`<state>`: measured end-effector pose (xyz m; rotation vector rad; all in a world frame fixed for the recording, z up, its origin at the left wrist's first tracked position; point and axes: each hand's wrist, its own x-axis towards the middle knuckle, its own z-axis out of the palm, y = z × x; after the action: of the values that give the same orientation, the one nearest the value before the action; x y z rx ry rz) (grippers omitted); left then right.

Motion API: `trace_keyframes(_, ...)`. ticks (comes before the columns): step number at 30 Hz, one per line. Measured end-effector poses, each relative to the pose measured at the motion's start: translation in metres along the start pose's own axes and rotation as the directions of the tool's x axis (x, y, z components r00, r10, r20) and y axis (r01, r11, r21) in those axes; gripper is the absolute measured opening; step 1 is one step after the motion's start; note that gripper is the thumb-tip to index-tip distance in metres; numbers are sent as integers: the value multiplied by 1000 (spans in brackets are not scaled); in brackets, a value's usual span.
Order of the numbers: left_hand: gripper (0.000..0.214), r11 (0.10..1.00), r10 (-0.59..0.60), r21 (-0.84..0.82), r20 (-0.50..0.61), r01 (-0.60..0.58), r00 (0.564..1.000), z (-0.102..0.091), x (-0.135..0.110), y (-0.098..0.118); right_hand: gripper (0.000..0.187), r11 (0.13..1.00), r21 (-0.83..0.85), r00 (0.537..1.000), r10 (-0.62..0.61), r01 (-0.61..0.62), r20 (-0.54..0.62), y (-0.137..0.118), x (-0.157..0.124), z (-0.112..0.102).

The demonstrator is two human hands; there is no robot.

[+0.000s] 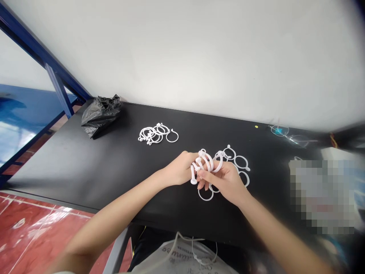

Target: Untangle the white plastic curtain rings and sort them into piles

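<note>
Several white plastic rings, each with a small knob or eyelet like curtain rings, are bunched between my two hands above the black table. My left hand is closed around the left side of the bunch, its fingers partly hidden by the rings. From the right, my right hand pinches at the same rings with thumb and fingers, and one ring hangs over its fingers. Beneath and behind my right hand lie more loose white rings, partly covered by it. A separate pile of white rings rests farther back, left of centre.
On the black table, a crumpled black plastic bag sits at the back left. Eyeglasses or similar clear items lie at the back right, near a blurred pale package. A blue metal frame rises at left; a white wall stands behind.
</note>
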<state>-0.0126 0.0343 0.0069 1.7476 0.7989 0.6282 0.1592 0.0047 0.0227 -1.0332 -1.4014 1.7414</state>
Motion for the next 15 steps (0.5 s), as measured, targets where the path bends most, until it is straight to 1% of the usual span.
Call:
trace_keyframes(1,15,990,0,144,-20,3,1000,-1,0,0,21,1000,-7,1000,4,-4,-15,0,0,0)
trace_keyframes(2,20,957,-12,290,-36,22,999,-2,-1,1,22,1000,-14,1000,9,-9,-29,0,1,0)
trace_keyframes(4,24,853,-48,518,-49,67,998,-5,-1,1,23,999,-24,999,20,-21,-38,1,2,-1)
trace_keyframes(5,24,807,-62,586,-46,77,997,-7,-1,0,23,999,-31,999,32,-33,-27,1,3,-2)
trace_keyframes(6,24,780,-66,622,-30,71,997,-9,-1,0,23,998,-41,999,46,-46,-5,1,3,-2)
trace_keyframes(7,25,779,-61,625,2,46,998,-11,-1,-1,24,997,-58,998,54,-53,21,2,2,-2)
trace_keyframes(9,28,843,-20,537,98,-36,995,-14,-1,-1,24,994,-104,997,37,-30,62,3,0,-3)
trace_keyframes(11,29,930,46,350,187,-111,981,-15,-1,-1,23,989,-142,997,-26,36,70,5,-3,-2)
trace_keyframes(13,30,980,84,157,227,-122,970,-16,0,0,21,981,-164,993,-91,101,70,7,-7,-2)
trace_keyframes(15,32,997,71,23,249,-80,966,-15,1,2,20,972,-176,987,-141,153,79,7,-9,-2)
